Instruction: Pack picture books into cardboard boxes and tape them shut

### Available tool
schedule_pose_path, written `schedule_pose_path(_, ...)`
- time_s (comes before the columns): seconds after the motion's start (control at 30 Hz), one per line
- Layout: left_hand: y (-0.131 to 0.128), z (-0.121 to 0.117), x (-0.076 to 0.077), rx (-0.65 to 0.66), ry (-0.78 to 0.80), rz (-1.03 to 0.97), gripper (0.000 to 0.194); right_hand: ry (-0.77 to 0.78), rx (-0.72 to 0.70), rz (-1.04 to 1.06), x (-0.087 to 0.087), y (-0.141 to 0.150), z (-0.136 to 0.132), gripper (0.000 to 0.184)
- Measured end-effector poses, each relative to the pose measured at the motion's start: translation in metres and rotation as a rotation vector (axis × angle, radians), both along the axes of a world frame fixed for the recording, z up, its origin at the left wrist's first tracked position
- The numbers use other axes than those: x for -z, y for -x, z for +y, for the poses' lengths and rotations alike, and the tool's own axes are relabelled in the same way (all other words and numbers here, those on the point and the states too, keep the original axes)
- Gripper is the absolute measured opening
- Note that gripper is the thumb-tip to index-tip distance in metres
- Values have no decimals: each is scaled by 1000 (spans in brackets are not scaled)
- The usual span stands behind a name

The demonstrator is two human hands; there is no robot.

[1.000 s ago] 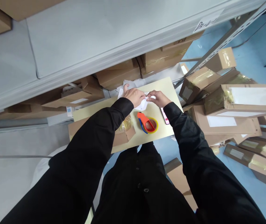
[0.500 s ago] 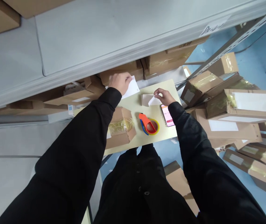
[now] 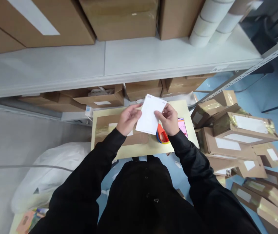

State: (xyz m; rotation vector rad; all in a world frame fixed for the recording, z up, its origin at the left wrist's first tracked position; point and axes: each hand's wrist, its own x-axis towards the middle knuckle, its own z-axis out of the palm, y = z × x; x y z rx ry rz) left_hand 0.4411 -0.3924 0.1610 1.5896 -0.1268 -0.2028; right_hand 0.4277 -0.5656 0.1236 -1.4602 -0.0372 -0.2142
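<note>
A white sheet of paper (image 3: 151, 114) with small print near its top corners is held up in front of me, slightly tilted. My right hand (image 3: 168, 119) is closed on its right edge, the thumb lying across the front. At the left edge my left hand (image 3: 129, 119) pinches the same sheet, fingers partly behind it. Beneath the paper, partly covered, an orange and blue tape dispenser (image 3: 162, 134) lies on the small table (image 3: 129, 151). A taped cardboard box (image 3: 102, 130) with a white label sits under my left hand.
A phone (image 3: 182, 126) with a pink screen lies right of my right hand. Behind the table stands a grey shelf (image 3: 139, 60) with boxes and white rolls (image 3: 209, 19). Stacked cartons (image 3: 227, 143) crowd the right side. A white plastic bag (image 3: 53, 172) is at left.
My hands have come together over the table, both now on one sheet. The left hand came rightward with its paper. The view has shifted, showing more of the upper shelf.
</note>
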Motion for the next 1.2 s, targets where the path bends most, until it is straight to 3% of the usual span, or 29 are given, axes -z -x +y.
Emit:
schedule_pose_path(0.1, 43, 34, -2, 62, 20, 59, 34, 98, 97, -43, -20, 19, 19, 36)
schedule_pose_path(0.23, 84, 60, -3, -107, 88, 61, 25, 500, 240, -271, -52, 56, 45, 59)
schedule_pose_path(0.3, 95, 70, -3, -148, 140, 65, 24, 786, 167, -436, -65, 78, 62, 62)
schedule_pose_path(0.37, 103, 82, -3, -148, 214, 86, 25, 1042, -19, -575, -73, 96, 78, 50)
schedule_pose_path(0.43, 111, 96, -2, -140, 277, 105, 28, 1192, -152, -673, -73, 109, 91, 39)
schedule_pose_path(0.67, 140, 136, -12, -71, 432, 162, 30, 1202, -22, -854, -52, 132, 119, 32)
schedule_pose_path(0.87, 148, 155, -22, -48, 362, 99, 23, 1249, 67, -1090, -60, 144, 137, 34)
schedule_pose_path(1.2, 148, 160, -18, -18, 329, 100, 23, 1199, -25, -864, -57, 151, 141, 30)
